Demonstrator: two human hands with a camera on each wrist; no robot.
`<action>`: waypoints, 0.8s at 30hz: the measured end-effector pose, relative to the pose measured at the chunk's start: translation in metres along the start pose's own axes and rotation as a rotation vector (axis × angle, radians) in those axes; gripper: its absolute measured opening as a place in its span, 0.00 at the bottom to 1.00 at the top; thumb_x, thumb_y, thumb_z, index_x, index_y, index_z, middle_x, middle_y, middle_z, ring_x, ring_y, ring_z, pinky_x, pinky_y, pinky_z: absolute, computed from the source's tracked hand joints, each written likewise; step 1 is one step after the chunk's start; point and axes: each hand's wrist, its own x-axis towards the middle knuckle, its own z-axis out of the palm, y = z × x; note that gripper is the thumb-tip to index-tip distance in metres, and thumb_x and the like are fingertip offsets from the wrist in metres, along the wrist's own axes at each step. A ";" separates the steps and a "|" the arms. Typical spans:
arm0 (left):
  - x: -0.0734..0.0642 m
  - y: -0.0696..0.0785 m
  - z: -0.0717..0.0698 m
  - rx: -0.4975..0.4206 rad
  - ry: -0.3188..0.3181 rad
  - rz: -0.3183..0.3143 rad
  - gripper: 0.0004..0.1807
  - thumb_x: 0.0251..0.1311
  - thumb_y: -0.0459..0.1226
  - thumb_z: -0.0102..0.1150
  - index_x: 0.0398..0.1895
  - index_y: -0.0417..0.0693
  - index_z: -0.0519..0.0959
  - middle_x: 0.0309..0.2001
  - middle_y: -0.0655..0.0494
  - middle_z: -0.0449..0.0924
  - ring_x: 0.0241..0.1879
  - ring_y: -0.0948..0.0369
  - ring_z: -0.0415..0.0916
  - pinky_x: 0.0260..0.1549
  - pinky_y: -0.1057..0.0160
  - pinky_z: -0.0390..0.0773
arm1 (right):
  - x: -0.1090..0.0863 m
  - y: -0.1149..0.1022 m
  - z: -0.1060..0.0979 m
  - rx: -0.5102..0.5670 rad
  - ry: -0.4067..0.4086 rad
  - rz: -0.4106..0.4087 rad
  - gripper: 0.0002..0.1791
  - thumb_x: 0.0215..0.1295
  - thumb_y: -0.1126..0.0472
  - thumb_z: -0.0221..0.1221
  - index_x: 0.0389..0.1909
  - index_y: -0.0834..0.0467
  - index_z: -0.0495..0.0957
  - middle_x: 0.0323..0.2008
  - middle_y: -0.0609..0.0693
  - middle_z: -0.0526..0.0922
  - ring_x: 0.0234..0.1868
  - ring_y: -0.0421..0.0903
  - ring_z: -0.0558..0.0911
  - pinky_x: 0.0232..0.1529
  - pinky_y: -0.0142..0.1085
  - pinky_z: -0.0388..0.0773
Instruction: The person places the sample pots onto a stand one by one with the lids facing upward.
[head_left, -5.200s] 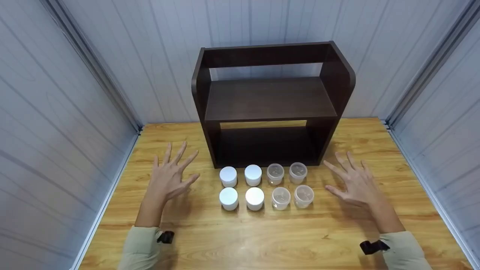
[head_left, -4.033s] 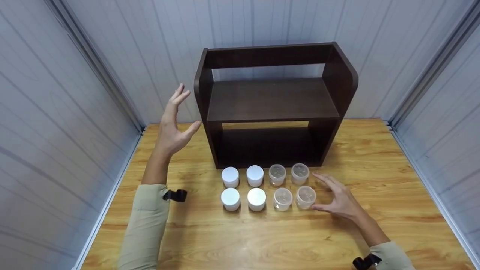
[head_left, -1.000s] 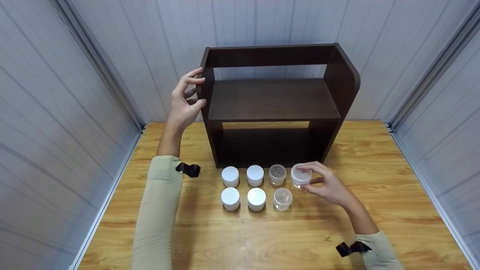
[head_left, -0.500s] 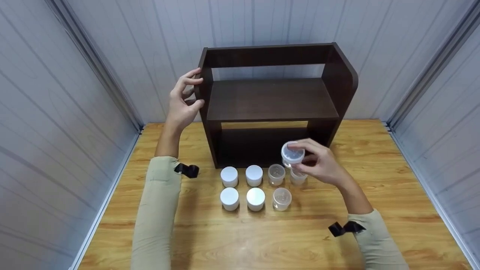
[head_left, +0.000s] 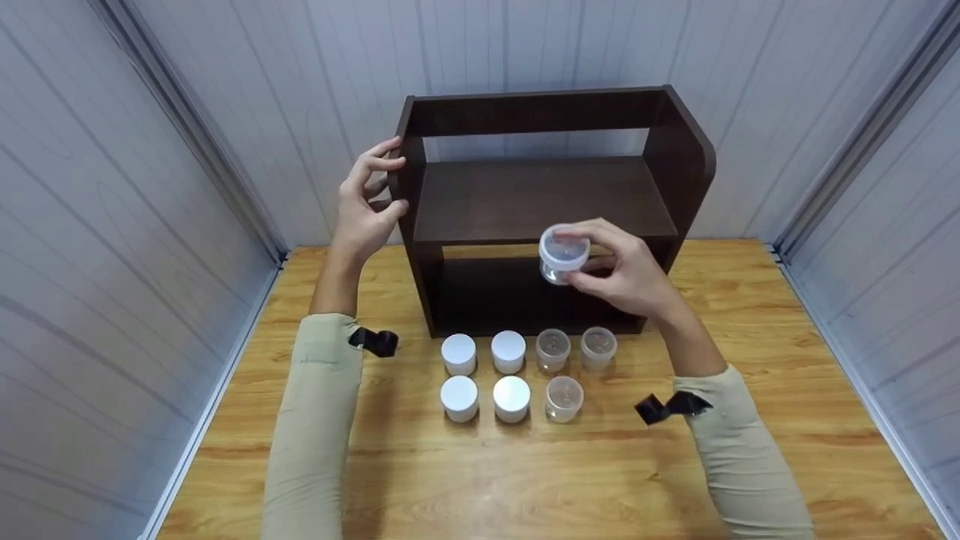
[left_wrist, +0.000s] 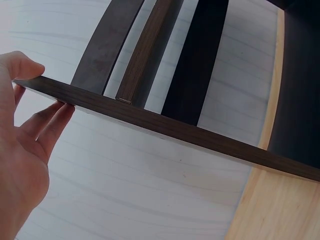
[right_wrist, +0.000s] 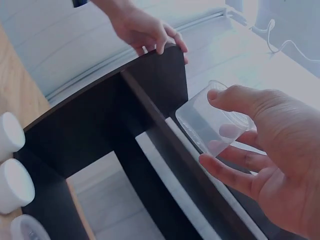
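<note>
A clear plastic jar with a translucent lid [head_left: 555,259] is pinched between the thumb and fingers of my right hand [head_left: 626,274]. It hangs in the air in front of the middle board of a dark brown shelf unit [head_left: 540,199]. In the right wrist view the clear jar [right_wrist: 205,120] appears tilted, thumb on one side and fingers on the other. My left hand [head_left: 367,210] grips the left side panel of the shelf. The left wrist view shows the thumb and fingers of that hand [left_wrist: 25,160] on opposite faces of the panel [left_wrist: 150,120].
On the wooden table [head_left: 480,480], several white-lidded jars [head_left: 459,397] stand in two rows before the shelf. Beside them to the right are three clear jars [head_left: 564,397]. Pale panelled walls [head_left: 150,225] enclose the table on the left, back and right.
My right hand took the front right clear jar from the table and raised it up and leftward to the middle board's height. My left hand moved from the table to the shelf's left panel.
</note>
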 end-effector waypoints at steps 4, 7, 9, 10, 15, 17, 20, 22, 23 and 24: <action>0.000 -0.001 0.000 -0.009 -0.004 0.002 0.26 0.61 0.17 0.56 0.64 0.29 0.79 0.83 0.46 0.72 0.77 0.36 0.79 0.47 0.66 0.85 | 0.020 -0.006 0.002 0.027 0.011 0.023 0.31 0.64 0.76 0.73 0.70 0.65 0.83 0.66 0.64 0.85 0.57 0.37 0.87 0.55 0.30 0.91; 0.000 -0.001 0.000 -0.009 -0.002 0.006 0.26 0.61 0.17 0.56 0.64 0.30 0.79 0.83 0.46 0.73 0.77 0.36 0.79 0.48 0.66 0.86 | 0.034 -0.008 0.004 0.043 0.026 0.027 0.31 0.64 0.75 0.74 0.70 0.65 0.83 0.65 0.64 0.85 0.55 0.36 0.88 0.54 0.29 0.91; 0.000 -0.001 0.000 -0.009 -0.002 0.008 0.26 0.61 0.17 0.56 0.64 0.30 0.79 0.83 0.46 0.73 0.77 0.37 0.80 0.48 0.66 0.87 | 0.043 -0.009 0.006 0.053 0.033 0.022 0.31 0.64 0.75 0.75 0.70 0.66 0.83 0.65 0.64 0.85 0.53 0.36 0.89 0.53 0.29 0.91; -0.001 -0.001 0.001 -0.006 -0.001 0.006 0.26 0.62 0.18 0.57 0.65 0.30 0.79 0.83 0.46 0.73 0.77 0.37 0.80 0.48 0.66 0.87 | 0.047 -0.009 0.007 0.056 0.035 0.021 0.31 0.64 0.74 0.75 0.70 0.66 0.83 0.65 0.64 0.85 0.54 0.36 0.89 0.53 0.30 0.91; -0.002 0.000 0.000 0.012 -0.001 -0.001 0.26 0.62 0.18 0.57 0.65 0.32 0.80 0.83 0.49 0.73 0.77 0.37 0.79 0.49 0.66 0.87 | 0.069 -0.008 0.012 0.041 0.041 0.020 0.31 0.65 0.72 0.75 0.70 0.65 0.83 0.64 0.64 0.86 0.55 0.37 0.88 0.51 0.29 0.91; -0.003 -0.001 0.000 0.010 0.002 -0.001 0.26 0.62 0.18 0.57 0.65 0.32 0.80 0.83 0.49 0.73 0.77 0.38 0.80 0.49 0.66 0.87 | 0.078 -0.008 0.015 0.035 0.041 0.023 0.31 0.65 0.72 0.76 0.70 0.65 0.83 0.65 0.64 0.86 0.56 0.39 0.87 0.50 0.28 0.91; -0.004 -0.001 0.000 -0.001 0.005 -0.004 0.26 0.62 0.17 0.57 0.64 0.34 0.81 0.83 0.49 0.73 0.76 0.38 0.80 0.49 0.66 0.87 | 0.091 -0.007 0.018 0.042 0.040 0.037 0.31 0.65 0.72 0.76 0.70 0.64 0.83 0.65 0.63 0.86 0.57 0.42 0.87 0.49 0.28 0.90; -0.005 -0.001 -0.001 -0.012 0.005 -0.009 0.26 0.61 0.17 0.56 0.63 0.34 0.81 0.83 0.49 0.73 0.76 0.37 0.80 0.49 0.66 0.87 | 0.099 -0.007 0.021 0.049 0.044 0.050 0.32 0.64 0.72 0.75 0.70 0.65 0.83 0.65 0.63 0.86 0.56 0.43 0.87 0.48 0.27 0.90; -0.006 -0.001 -0.001 -0.015 0.004 -0.011 0.26 0.61 0.17 0.56 0.63 0.33 0.81 0.83 0.49 0.73 0.76 0.37 0.80 0.49 0.66 0.88 | 0.103 -0.007 0.022 0.048 0.048 0.058 0.32 0.64 0.72 0.75 0.70 0.65 0.83 0.65 0.63 0.86 0.56 0.44 0.88 0.47 0.27 0.90; -0.006 -0.001 -0.001 -0.016 0.004 -0.013 0.26 0.61 0.17 0.56 0.63 0.33 0.81 0.83 0.49 0.74 0.77 0.37 0.79 0.49 0.67 0.88 | 0.108 -0.007 0.024 0.047 0.052 0.064 0.32 0.64 0.72 0.75 0.70 0.65 0.83 0.65 0.63 0.86 0.55 0.44 0.88 0.47 0.26 0.90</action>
